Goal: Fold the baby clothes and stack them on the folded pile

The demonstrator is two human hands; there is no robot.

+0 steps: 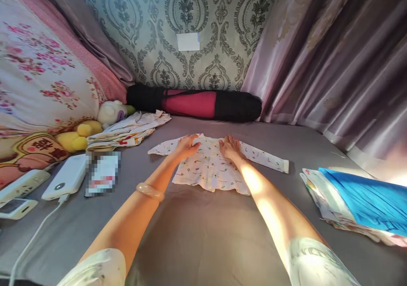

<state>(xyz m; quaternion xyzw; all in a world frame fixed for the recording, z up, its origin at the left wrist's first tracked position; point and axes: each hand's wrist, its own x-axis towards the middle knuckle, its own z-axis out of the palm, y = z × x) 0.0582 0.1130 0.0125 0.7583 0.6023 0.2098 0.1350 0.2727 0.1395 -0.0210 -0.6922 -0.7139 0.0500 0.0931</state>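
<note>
A small white long-sleeved top (210, 167) with a scattered small print lies spread on the grey sheet, its sleeves stretched out to both sides and its hem toward me. My left hand (187, 147) rests on the shoulder area at the left, fingers and thumb apart. On the opposite shoulder lies my right hand (230, 147), flat with its fingers stretched out. Both hands press on the fabric without gripping it. Parts of the shoulders are hidden beneath them.
Folded clothes (127, 129) lie at the left, near plush toys (78, 137). A white power bank (66, 178) with a cable sits closer. A folded stack with blue cloth (369, 201) is at the right. A black-and-red roll (190, 103) lies along the wall.
</note>
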